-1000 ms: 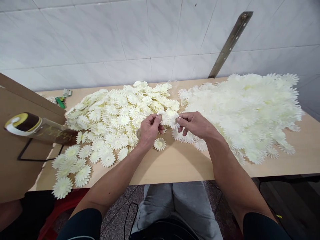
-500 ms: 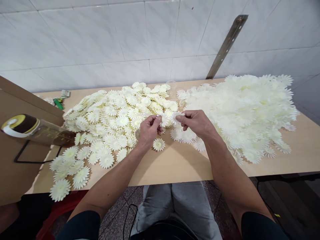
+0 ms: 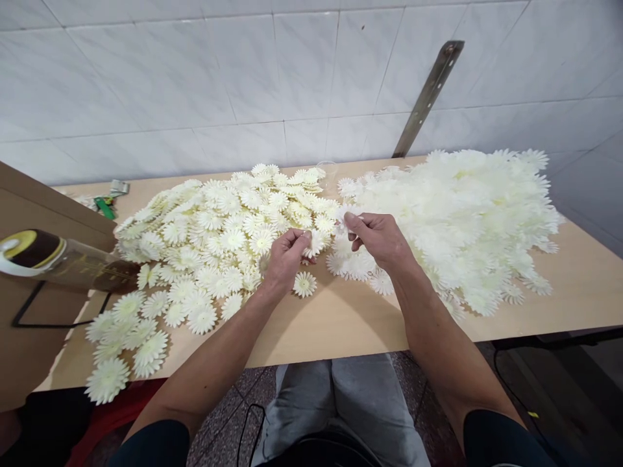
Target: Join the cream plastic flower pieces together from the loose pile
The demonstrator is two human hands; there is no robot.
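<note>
My left hand (image 3: 285, 259) pinches a cream fabric daisy (image 3: 315, 241) at its left edge, fingers closed. My right hand (image 3: 378, 239) is closed in a pinch on another white flower piece (image 3: 343, 214), held just apart from the left one. Both hover over the wooden table (image 3: 350, 318), between a spread of flat single daisies (image 3: 219, 240) on the left and a tall heap of white flowers (image 3: 467, 214) on the right. One lone daisy (image 3: 304, 284) lies on the table just below my left hand.
A brown cardboard panel (image 3: 29, 350) stands at the left with a clear bottle (image 3: 58, 259) lying across it. Green-handled items (image 3: 104, 206) lie at the table's far left. A metal bracket (image 3: 428, 94) leans on the tiled wall. My grey-trousered knees (image 3: 341, 402) sit under the table edge.
My hands have drawn slightly apart, splitting the flower pieces they held together. The right hand lifted its piece up and to the right; the view shifted a little.
</note>
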